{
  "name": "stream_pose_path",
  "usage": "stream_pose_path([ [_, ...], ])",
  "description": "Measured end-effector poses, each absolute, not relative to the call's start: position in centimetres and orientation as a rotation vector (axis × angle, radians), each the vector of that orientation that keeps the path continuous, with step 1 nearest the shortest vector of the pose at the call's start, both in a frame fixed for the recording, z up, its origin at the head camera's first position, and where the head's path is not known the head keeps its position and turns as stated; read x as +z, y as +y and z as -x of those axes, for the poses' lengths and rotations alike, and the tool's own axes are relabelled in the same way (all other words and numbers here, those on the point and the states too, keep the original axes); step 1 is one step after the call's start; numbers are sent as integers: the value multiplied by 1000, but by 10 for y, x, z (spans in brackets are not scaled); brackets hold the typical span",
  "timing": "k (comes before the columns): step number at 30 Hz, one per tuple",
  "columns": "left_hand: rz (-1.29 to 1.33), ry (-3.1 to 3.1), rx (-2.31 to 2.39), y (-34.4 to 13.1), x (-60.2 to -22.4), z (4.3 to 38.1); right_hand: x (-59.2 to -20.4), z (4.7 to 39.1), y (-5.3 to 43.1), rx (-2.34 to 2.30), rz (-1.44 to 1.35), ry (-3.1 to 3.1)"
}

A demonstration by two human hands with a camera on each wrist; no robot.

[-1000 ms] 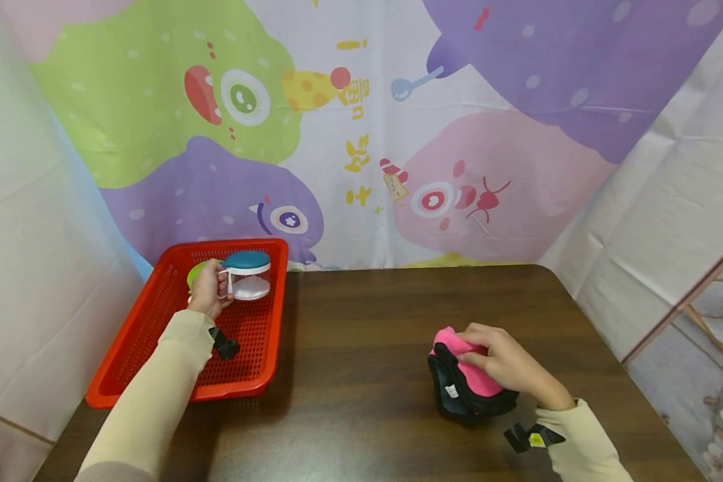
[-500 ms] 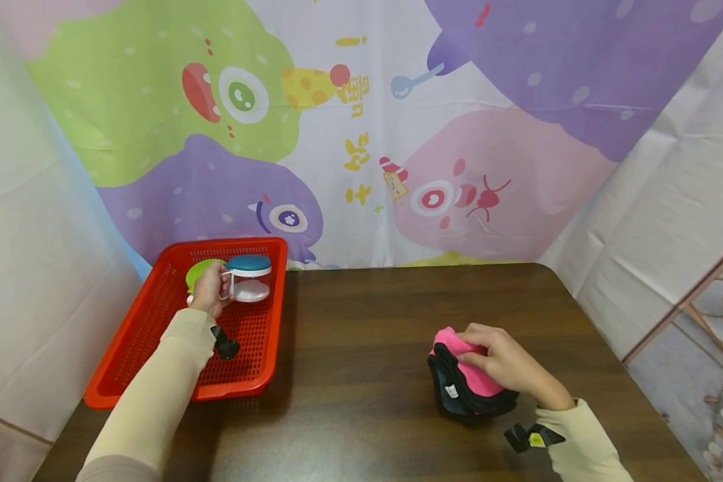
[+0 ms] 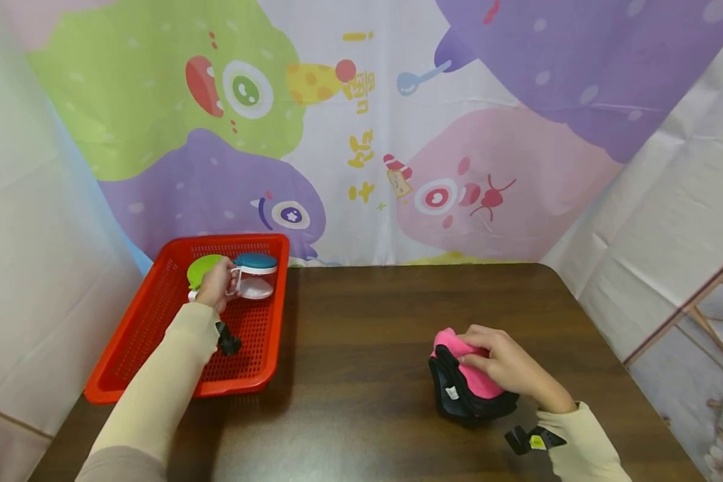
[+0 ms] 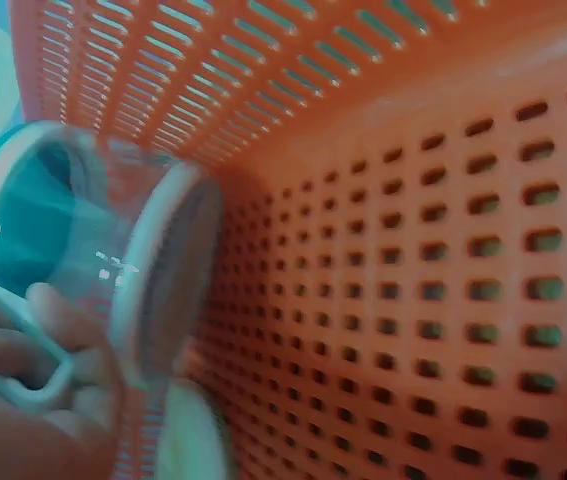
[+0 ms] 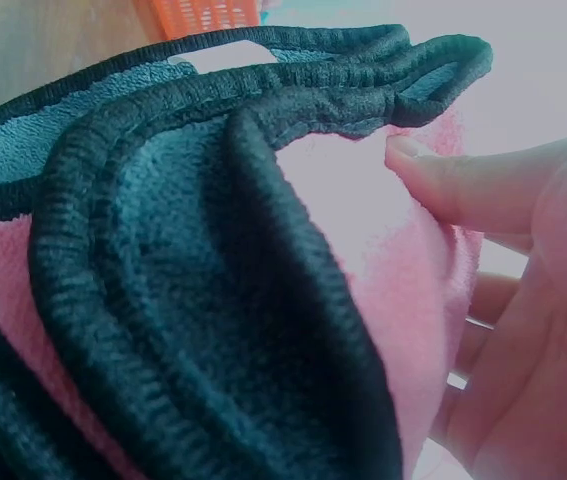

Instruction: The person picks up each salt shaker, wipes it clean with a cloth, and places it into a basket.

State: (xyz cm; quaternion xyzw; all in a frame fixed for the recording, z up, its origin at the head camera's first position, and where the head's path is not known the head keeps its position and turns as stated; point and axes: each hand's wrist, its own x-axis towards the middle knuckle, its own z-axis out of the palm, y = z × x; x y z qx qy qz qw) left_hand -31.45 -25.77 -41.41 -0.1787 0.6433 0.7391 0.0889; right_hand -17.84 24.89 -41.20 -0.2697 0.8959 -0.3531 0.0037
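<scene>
In the head view my left hand is over the red basket, fingers curled through the white handle of a clear seasoning jar with a blue lid. The left wrist view shows the jar at the basket wall, seen side-on, my fingers around its handle. Behind my hand, a green-lidded jar is partly covered. On the right, my right hand pinches a folded pink and black cloth on the table. Close up, the cloth has thick black stitched edges and dark fleecy layers; some fingertips are hidden behind it.
The red perforated basket stands at the left of the brown wooden table. A cartoon-printed curtain hangs along the back edge. Pale cloth walls close in both sides.
My left hand and the blue-lidded jar have shifted slightly right within the basket, showing more of the green lid. The right hand keeps its pinch on the cloth in the same place.
</scene>
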Motion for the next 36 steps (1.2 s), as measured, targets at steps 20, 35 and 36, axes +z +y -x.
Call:
stream_pose_path([
  [20,321,1945,1808,-276,-420,320,-412,179,249,-1114,857,2791],
  [35,183,2072,1552,-287,-413,311,-412,177,250,-1105,854,2803],
  [36,181,2080,1542,-287,-412,309,-412,177,251,-1105,852,2804],
])
